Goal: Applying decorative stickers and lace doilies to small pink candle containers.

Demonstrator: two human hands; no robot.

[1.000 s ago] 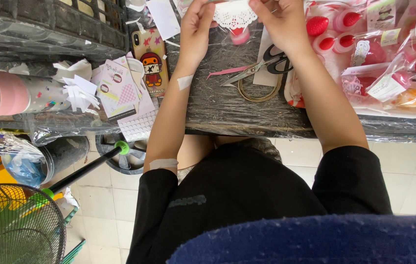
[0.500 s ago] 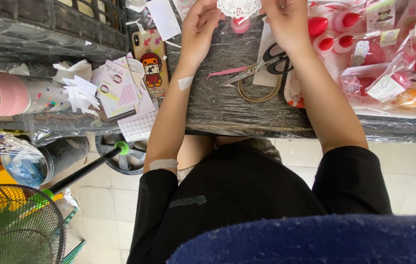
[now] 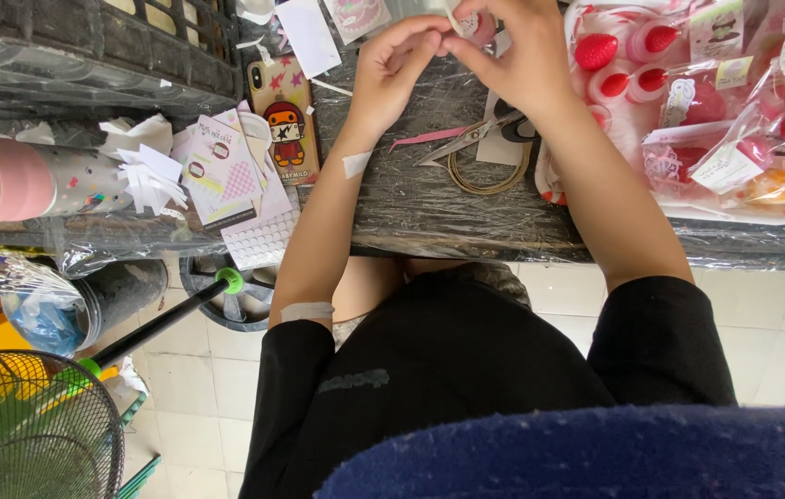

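My left hand (image 3: pixel 391 66) and my right hand (image 3: pixel 514 54) meet at the far edge of the plastic-covered table (image 3: pixel 429 208). Their fingertips pinch a small pink jar with a white lace paper (image 3: pixel 472 22) over it; most of it is hidden by my fingers. Just under my right wrist lie black-handled scissors (image 3: pixel 476 131) on a coil of tan cord (image 3: pixel 490 173), with a pink strip beside them.
A phone with a cartoon case (image 3: pixel 286 115) and sticker sheets (image 3: pixel 226 166) lie to the left. A tray of red strawberry-shaped jars in clear bags (image 3: pixel 716 102) stands at right. A silver roll (image 3: pixel 5 176), a black crate (image 3: pixel 97 46) and a fan (image 3: pixel 23 425) are at left.
Both hands have come closer together and folded the lace paper down around the small jar; the flat white doily seen before is now mostly hidden in my fingers.
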